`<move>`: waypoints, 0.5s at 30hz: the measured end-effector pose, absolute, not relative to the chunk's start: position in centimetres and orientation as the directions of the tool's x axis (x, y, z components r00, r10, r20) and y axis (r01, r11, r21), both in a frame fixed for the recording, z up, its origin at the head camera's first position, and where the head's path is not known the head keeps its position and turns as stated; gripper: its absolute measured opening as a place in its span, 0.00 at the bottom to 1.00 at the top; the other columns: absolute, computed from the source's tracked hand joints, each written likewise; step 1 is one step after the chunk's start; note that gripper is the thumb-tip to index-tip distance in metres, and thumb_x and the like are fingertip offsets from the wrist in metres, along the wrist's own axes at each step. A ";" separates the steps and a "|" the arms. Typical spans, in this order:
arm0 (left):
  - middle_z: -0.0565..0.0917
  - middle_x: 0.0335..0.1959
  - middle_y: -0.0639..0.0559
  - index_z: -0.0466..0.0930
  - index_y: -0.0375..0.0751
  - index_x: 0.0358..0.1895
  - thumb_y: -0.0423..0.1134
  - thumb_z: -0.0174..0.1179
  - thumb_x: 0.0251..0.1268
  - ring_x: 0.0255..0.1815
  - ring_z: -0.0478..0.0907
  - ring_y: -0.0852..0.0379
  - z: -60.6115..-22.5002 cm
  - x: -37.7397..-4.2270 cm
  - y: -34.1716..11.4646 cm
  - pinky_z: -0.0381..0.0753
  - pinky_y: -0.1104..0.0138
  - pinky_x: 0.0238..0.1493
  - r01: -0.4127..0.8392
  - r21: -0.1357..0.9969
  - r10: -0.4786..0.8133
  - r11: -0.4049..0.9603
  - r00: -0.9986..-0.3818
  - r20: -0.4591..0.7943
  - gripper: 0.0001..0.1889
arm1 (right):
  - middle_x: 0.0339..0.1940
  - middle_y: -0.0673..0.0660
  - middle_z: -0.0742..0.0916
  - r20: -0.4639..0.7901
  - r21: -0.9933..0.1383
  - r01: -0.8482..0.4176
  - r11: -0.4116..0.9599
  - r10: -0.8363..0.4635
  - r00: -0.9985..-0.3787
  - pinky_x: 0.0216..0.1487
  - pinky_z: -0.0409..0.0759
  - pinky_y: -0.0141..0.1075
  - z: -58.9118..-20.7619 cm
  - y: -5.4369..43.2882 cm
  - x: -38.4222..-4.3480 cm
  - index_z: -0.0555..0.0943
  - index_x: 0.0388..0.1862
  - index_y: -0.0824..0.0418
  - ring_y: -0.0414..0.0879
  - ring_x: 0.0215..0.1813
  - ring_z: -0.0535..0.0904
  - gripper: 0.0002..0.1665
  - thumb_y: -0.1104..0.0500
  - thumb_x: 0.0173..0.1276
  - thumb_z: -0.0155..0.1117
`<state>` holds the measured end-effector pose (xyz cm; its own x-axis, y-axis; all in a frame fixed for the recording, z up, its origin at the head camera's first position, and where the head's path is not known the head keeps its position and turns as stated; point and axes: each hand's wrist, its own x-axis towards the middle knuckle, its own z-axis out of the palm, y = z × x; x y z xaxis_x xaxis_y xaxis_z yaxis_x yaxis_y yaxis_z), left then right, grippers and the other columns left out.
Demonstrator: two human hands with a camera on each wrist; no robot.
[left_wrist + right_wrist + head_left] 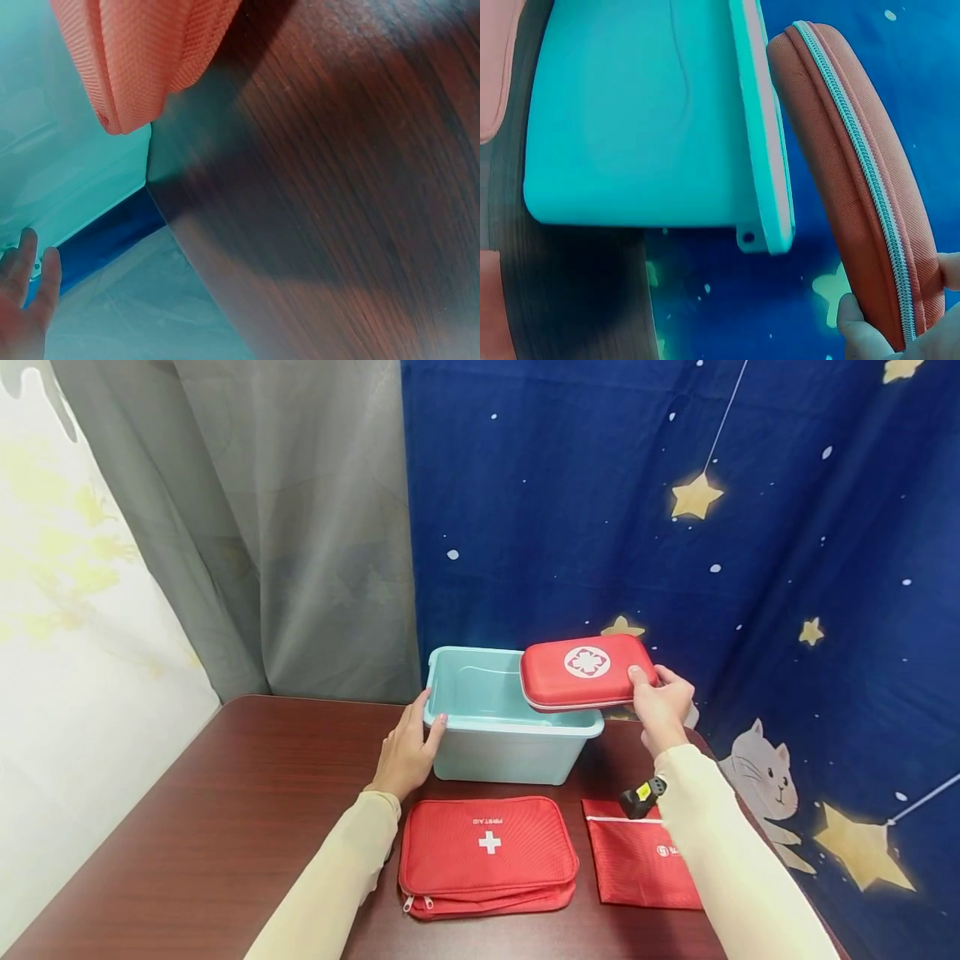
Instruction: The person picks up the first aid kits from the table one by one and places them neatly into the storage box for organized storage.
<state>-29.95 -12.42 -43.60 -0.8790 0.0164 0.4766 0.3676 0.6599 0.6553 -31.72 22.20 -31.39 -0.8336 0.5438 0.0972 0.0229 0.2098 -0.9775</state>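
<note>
A red hard first-aid case [555, 672] with a white round emblem is held by its right end in my right hand [663, 706], thumb on top. It hangs tilted over the right part of a light blue plastic bin [510, 752]. Its zipper runs along the edge facing the right wrist camera. My left hand [405, 752] rests against the left end of the bin, its fingers [46, 281] fairly straight at the rim. In front of the bin lies a red soft first-aid bag [487, 852] with a white cross and two zipper pulls.
A flat red pouch [641, 864] lies to the right of the bag, partly hidden under my right forearm. The brown wooden table [225, 802] ends just behind the bin, against grey [330, 527] and blue starry curtains [570, 510].
</note>
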 end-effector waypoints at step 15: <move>0.69 0.70 0.43 0.54 0.51 0.79 0.61 0.42 0.76 0.64 0.74 0.42 -43.4 -29.9 -12.2 0.73 0.43 0.62 0.358 0.661 0.003 0.659 -0.880 0.474 0.34 | 0.66 0.64 0.78 0.112 -0.972 0.001 0.233 0.472 -0.874 0.58 0.79 0.40 -32.1 18.9 -32.1 0.69 0.74 0.63 0.53 0.61 0.80 0.34 0.54 0.71 0.64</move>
